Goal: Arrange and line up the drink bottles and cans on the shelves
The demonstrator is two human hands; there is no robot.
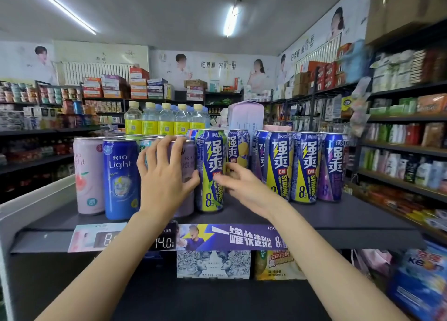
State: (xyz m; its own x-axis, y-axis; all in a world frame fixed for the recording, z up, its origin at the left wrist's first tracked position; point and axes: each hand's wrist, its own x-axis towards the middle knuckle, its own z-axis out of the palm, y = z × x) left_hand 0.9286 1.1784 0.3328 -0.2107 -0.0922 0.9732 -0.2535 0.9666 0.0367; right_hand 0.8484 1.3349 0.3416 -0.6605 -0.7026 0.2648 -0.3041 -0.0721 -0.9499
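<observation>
- On the top shelf point(338, 221), the left hand point(164, 175) gripped a mauve can point(187, 161).
- Right hand point(242, 182) lay beside the green-and-blue can point(210, 170), fingers loosely curled, holding nothing.

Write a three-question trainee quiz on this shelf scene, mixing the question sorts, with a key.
1. True or false: the left hand grips the mauve can.
2. Which can stands at the left end of the front row? A) pink can B) green-and-blue can C) blue RIO Light can
3. Fill in: the bottles behind the cans have ___ caps.

Key:
1. True; its fingers curl over the top.
2. A.
3. Yellow.
</observation>
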